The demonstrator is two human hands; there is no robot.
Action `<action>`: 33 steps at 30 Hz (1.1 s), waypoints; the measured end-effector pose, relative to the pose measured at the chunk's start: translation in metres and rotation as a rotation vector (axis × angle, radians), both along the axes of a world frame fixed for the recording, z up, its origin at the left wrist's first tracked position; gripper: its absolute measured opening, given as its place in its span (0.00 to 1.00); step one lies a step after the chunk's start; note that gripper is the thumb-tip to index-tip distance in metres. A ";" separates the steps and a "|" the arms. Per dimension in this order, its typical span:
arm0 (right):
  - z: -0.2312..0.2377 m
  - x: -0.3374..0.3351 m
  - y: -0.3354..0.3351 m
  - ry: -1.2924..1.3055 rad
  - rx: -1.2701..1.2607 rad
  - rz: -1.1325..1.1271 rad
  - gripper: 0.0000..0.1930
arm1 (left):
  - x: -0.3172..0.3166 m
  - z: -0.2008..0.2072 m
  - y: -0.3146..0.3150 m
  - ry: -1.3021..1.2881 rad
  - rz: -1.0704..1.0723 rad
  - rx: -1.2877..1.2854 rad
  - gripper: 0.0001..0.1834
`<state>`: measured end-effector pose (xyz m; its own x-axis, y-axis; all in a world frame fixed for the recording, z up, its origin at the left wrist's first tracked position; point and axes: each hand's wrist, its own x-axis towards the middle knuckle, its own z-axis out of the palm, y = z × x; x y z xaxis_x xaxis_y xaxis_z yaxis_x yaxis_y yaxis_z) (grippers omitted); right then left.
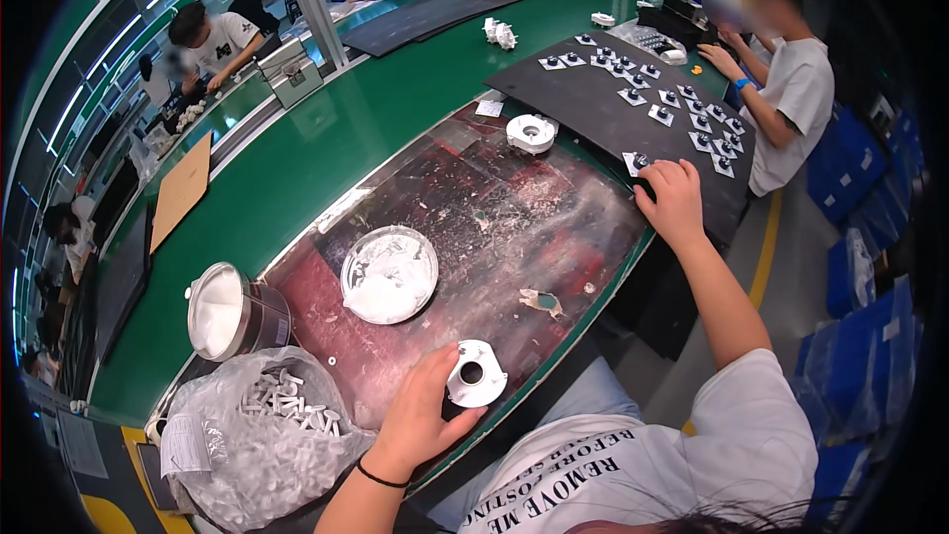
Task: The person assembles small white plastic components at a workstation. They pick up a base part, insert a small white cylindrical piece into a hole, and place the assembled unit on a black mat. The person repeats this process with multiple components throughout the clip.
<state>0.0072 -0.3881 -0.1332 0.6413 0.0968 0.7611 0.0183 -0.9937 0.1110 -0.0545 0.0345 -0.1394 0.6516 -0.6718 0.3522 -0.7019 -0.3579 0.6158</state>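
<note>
My left hand point(420, 413) is closed round the side of a white plastic housing point(474, 391) with a dark round hole, held above the table's near edge. On the right, my right hand point(674, 200) reaches to the near corner of a black mat point(554, 89). Its thumb and fingers close on a small white plate with a black knob point(636, 162), partly hidden by the fingertips. A second white housing point(532, 133) lies near the mat's left side. Between it and my left hand stands a round dish point(389, 275) with white paste in it.
A tub of white paste point(222, 311) and a clear bag point(247, 465) of white plastic pins stand at left. Several knobbed plates point(699, 123) cover the mat. A co-worker point(791, 89) sits at far right. A torn scrap point(541, 303) lies on the stained board point(474, 227).
</note>
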 end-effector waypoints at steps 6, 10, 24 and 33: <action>-0.001 0.007 -0.004 -0.012 -0.010 -0.019 0.05 | -0.004 0.003 0.001 0.065 0.051 0.005 0.47; 0.017 -0.016 0.042 -0.046 0.291 0.182 0.04 | 0.000 0.004 -0.002 0.163 0.058 -0.033 0.52; 0.001 -0.070 0.221 1.073 1.904 0.807 0.13 | -0.011 0.001 -0.007 0.040 0.260 -0.069 0.55; -0.001 -0.059 0.215 1.243 1.679 0.786 0.11 | -0.011 -0.006 -0.007 -0.062 0.271 -0.028 0.60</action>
<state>-0.0515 -0.1735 -0.1342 0.8905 0.3897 -0.2347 -0.2940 0.0993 -0.9506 -0.0653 0.0274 -0.1457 0.7827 -0.4655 0.4132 -0.6197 -0.5208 0.5871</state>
